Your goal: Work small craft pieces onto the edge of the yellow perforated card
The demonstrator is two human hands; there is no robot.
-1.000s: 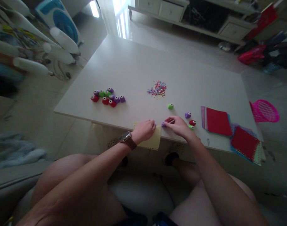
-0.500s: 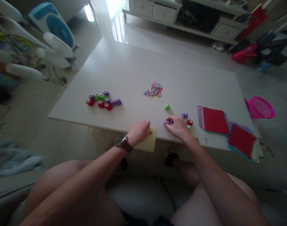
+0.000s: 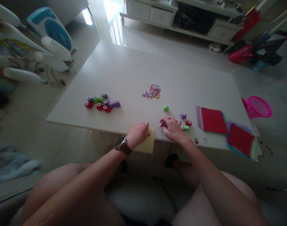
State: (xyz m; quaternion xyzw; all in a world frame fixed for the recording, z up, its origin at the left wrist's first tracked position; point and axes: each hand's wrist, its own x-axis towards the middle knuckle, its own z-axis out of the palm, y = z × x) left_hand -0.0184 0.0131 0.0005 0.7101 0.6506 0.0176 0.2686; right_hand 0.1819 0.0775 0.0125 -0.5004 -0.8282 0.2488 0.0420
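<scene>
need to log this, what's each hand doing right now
Left hand: pressing flat on the yellow paper, not gripping.
Right hand: fingers curled over a small purple punch; grip cannot be told.

Low in the middle of the frame, the left hand (image 3: 138,134) lies flat on a yellow sheet (image 3: 146,145) hanging over the near edge of the white desk (image 3: 124,72). Just right of it, the right hand (image 3: 172,128) is curled over a small purple punch (image 3: 163,125), mostly hidden. A cluster of punches (image 3: 102,102) sits at centre left, confetti (image 3: 151,91) at centre, red paper stacks (image 3: 214,120) at right.
</scene>
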